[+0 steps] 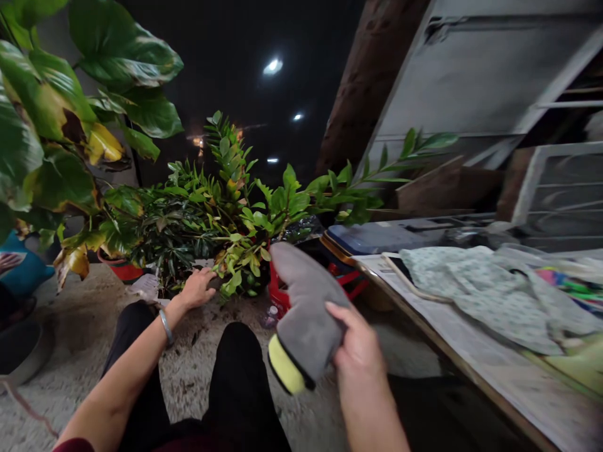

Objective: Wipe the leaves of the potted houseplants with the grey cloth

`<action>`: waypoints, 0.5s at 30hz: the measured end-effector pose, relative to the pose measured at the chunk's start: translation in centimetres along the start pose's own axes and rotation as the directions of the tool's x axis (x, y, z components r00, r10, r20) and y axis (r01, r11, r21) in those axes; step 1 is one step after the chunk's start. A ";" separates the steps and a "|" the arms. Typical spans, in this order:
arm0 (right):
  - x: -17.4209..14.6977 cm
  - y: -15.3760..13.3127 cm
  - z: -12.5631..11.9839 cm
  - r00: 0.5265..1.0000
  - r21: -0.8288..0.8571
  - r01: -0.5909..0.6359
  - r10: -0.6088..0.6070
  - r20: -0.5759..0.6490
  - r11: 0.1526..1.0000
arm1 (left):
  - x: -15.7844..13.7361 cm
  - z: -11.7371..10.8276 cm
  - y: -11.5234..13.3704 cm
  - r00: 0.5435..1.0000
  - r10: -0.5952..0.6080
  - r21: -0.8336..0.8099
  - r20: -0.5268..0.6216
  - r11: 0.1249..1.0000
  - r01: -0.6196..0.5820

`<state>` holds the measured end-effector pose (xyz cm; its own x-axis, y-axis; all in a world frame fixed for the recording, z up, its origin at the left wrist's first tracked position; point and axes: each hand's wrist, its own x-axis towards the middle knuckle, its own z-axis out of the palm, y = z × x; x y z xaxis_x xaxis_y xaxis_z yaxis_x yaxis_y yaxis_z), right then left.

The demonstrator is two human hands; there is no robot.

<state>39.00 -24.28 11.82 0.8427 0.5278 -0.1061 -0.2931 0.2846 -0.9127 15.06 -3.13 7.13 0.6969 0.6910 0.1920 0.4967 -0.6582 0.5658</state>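
Observation:
My right hand [358, 339] grips a thick, soft grey cloth [311, 307] with a yellow-green side showing at its lower end and a dark edge. The cloth is held up in front of a red plastic container [279, 290] and hides part of it. Reaching forward, my left hand [198, 287] has its fingers stretched out and apart beside the low leafy plants [240, 251]. Its fingertips are close to the leaves; whether they touch is unclear. A silvery bangle [166, 326] circles the left wrist.
A large-leaved plant [56, 125] hangs over the left side, near a red pot [123, 269]. On the right, a long table [471, 333] holds a patterned cloth [475, 289] and a bluish lid-like tray [377, 237]. A small clear bottle [270, 317] stands on the rough floor.

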 end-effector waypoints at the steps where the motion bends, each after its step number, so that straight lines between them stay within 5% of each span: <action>1: 1.2 -0.6 0.3 0.996 0.075 0.002 0.005 -0.094 0.997 | -0.4 0.3 -0.5 1.000 -0.010 -0.016 0.004 1.000 0.010; 4: 3.3 -0.6 4.1 0.987 0.178 -0.049 0.075 -0.141 0.983 | -1.0 0.5 -1.6 1.000 -0.010 -0.103 0.016 0.995 0.012; 9: -2.5 3.9 10.0 0.934 -0.026 -0.264 0.263 0.241 0.964 | -0.8 -0.5 -1.7 0.999 0.008 -0.325 -0.052 0.945 -0.025; 13: -7.6 5.1 5.6 0.850 -0.165 -0.350 0.387 0.359 0.922 | -1.1 -1.3 -1.6 0.992 -0.124 -0.555 -0.010 0.826 0.098; 15: -7.2 3.7 2.1 0.863 -0.159 -0.372 0.404 0.302 0.914 | -1.4 -1.3 -1.6 0.971 -0.213 -0.700 0.110 0.677 0.228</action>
<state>30.89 -25.35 10.04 0.4727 0.8125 -0.3411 -0.5098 -0.0636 -0.8580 12.62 -2.61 6.99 0.6281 0.7778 -0.0226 0.1335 -0.0791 0.9879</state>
